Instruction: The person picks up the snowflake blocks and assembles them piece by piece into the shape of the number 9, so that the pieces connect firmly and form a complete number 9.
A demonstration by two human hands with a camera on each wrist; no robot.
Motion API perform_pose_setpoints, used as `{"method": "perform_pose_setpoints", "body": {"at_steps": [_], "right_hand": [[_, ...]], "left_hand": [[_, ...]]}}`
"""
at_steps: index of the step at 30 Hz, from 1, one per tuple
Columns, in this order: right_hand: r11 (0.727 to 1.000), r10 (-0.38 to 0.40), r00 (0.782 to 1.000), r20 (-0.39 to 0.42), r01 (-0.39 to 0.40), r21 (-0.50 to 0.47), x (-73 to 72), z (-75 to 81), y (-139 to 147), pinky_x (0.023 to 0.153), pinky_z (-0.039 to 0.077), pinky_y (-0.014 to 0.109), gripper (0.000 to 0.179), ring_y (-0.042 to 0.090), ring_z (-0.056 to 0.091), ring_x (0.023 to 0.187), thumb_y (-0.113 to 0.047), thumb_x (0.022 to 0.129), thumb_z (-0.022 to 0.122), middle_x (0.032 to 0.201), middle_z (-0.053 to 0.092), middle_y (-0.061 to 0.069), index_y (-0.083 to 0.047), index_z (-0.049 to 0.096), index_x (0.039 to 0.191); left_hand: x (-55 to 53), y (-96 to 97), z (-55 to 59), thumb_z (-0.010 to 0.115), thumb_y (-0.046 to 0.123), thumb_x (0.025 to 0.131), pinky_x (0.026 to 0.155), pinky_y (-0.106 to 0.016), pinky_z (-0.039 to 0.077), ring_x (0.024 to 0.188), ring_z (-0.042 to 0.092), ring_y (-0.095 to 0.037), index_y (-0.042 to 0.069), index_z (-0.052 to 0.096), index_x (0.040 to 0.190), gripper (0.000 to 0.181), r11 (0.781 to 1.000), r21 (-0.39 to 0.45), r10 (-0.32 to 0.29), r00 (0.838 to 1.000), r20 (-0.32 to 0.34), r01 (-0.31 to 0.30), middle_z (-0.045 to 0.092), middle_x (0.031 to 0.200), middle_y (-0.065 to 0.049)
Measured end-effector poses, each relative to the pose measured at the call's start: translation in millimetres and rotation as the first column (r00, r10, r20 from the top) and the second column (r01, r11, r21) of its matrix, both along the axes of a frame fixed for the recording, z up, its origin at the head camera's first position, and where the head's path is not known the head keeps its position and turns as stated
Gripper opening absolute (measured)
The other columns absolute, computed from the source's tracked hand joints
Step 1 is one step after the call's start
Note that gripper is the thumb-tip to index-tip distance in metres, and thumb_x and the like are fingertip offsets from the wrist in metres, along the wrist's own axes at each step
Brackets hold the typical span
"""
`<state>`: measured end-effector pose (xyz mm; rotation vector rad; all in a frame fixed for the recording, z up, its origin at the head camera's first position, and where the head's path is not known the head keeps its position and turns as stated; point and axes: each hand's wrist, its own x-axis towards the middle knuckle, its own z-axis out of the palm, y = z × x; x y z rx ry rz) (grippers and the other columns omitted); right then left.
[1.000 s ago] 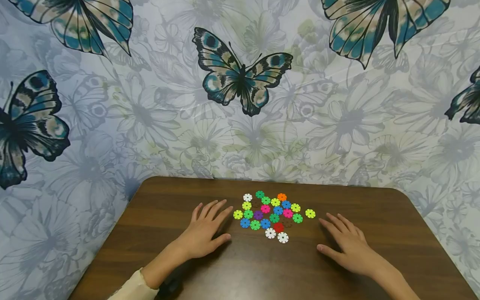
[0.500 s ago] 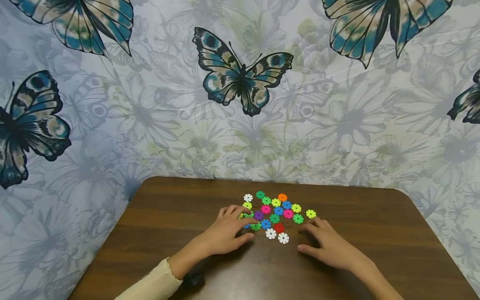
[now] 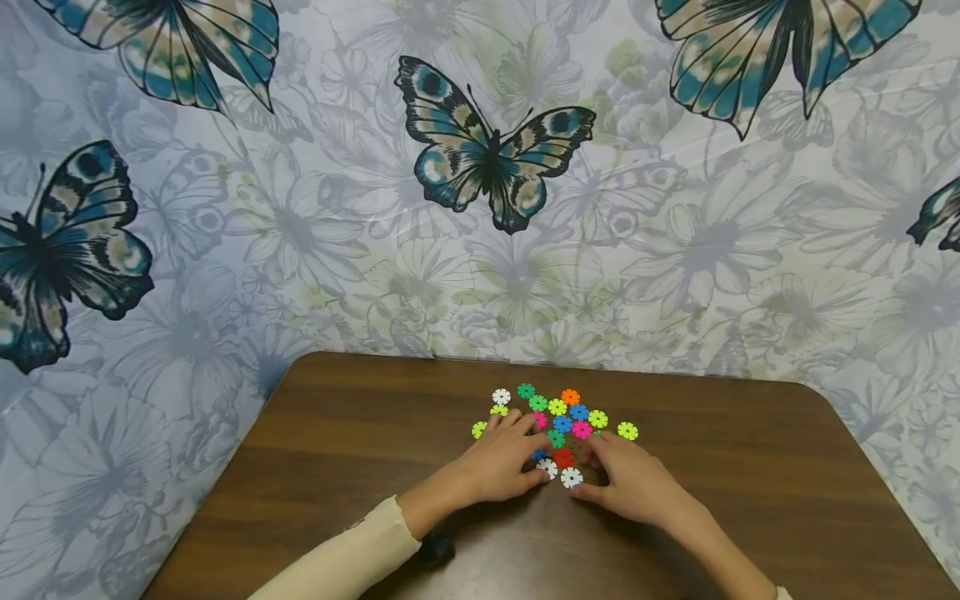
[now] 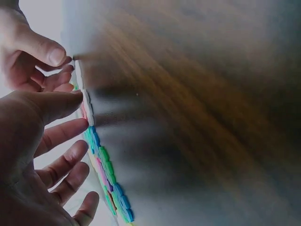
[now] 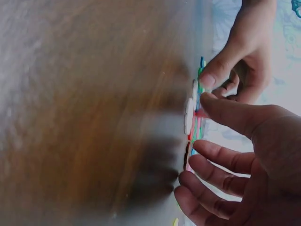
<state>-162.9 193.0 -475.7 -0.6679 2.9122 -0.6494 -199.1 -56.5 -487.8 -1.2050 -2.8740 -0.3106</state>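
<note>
Small notched plastic discs in many colours lie flat in a cluster on the table. My left hand (image 3: 498, 462) reaches over the cluster's left part, hiding several discs, its thumb tip at the edge of a white disc (image 3: 549, 468). At the right, my right hand (image 3: 641, 479) has its thumb tip close to a second white disc (image 3: 572, 477). Between the hands show a red disc (image 3: 563, 457) and a green disc (image 3: 556, 438). In the left wrist view the left fingers (image 4: 70, 157) are spread; the right fingers (image 5: 221, 174) are gently bent in the right wrist view.
Behind the hands lie an orange disc (image 3: 571, 397), another white disc (image 3: 501, 396) and a yellow disc (image 3: 627, 431) at the right. A dark rounded object (image 3: 437, 550) sits under the left forearm. The brown wooden table (image 3: 360, 408) ends at a butterfly-patterned backdrop (image 3: 495, 283).
Both hands have moved inward: the left rightward over the discs, the right leftward to the cluster's edge. The visible discs keep their arrangement; the head view has shifted slightly.
</note>
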Motion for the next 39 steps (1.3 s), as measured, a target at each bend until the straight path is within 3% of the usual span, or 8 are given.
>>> {"method": "perform_pose_setpoints", "body": {"at_steps": [6,15,25,30,35,39], "right_hand": [[0.997,-0.054,0.998,-0.02,0.055,0.048,-0.3,-2.2,-10.7,0.067,0.045,0.029,0.041,0.008,0.049,0.082,-0.049,0.08,0.09,0.091,0.056,-0.011,-0.024,0.063,0.096],[0.994,-0.083,0.996,-0.036,0.085,0.066,-0.8,-6.2,-18.7,0.064,0.043,0.028,0.038,0.009,0.047,0.077,-0.042,0.078,0.092,0.083,0.055,-0.011,-0.022,0.061,0.09],[0.997,-0.073,0.997,-0.017,0.073,0.015,-0.9,-7.2,-19.7,0.068,0.044,0.027,0.037,0.007,0.049,0.079,-0.034,0.079,0.093,0.084,0.056,-0.011,-0.022,0.06,0.092],[0.996,-0.049,0.998,0.044,0.052,-0.073,-2.1,-9.0,-17.0,0.064,0.044,0.025,0.035,0.005,0.051,0.073,-0.023,0.083,0.09,0.081,0.057,-0.011,-0.021,0.058,0.095],[0.983,0.027,0.995,0.099,-0.009,-0.185,-4.2,-10.1,-7.5,0.065,0.048,0.023,0.026,0.001,0.056,0.074,-0.012,0.09,0.083,0.082,0.061,-0.011,-0.016,0.06,0.103],[0.962,0.078,0.991,0.112,-0.045,-0.268,-7.3,-9.8,0.7,0.07,0.052,0.024,0.02,0.003,0.061,0.079,-0.009,0.093,0.078,0.086,0.065,-0.009,-0.014,0.063,0.105]], "left_hand": [[-3.8,4.4,-1.4,0.075,0.049,0.096,0.091,-0.038,0.04,0.107,0.045,-0.014,0.029,0.069,0.121,0.033,0.999,-0.032,-0.001,1.0,-0.007,0.001,0.055,0.122,0.008],[-5.0,7.8,-0.8,0.078,0.048,0.093,0.088,-0.034,0.036,0.106,0.045,-0.014,0.029,0.068,0.107,0.025,0.999,-0.042,-0.003,1.0,-0.009,0.003,0.054,0.116,0.009],[-1.6,9.7,-3.6,0.081,0.046,0.092,0.087,-0.034,0.035,0.104,0.046,-0.013,0.026,0.059,0.105,0.032,1.0,-0.022,0.02,1.0,0.009,-0.02,0.054,0.108,0.011],[2.0,7.0,-3.3,0.081,0.041,0.093,0.079,-0.029,0.037,0.09,0.05,-0.009,0.026,0.054,0.103,0.033,1.0,0.017,-0.006,1.0,0.031,0.005,0.055,0.093,0.016],[3.0,-0.2,-1.3,0.081,0.028,0.094,0.067,-0.019,0.043,0.075,0.053,-0.002,0.023,0.059,0.104,0.024,0.988,0.152,-0.05,0.991,0.124,0.031,0.059,0.085,0.014],[2.0,-10.9,4.7,0.079,0.021,0.095,0.067,-0.018,0.047,0.075,0.056,0.0,0.02,0.066,0.102,0.015,0.949,0.31,-0.034,0.959,0.281,-0.058,0.063,0.086,0.012]]}}
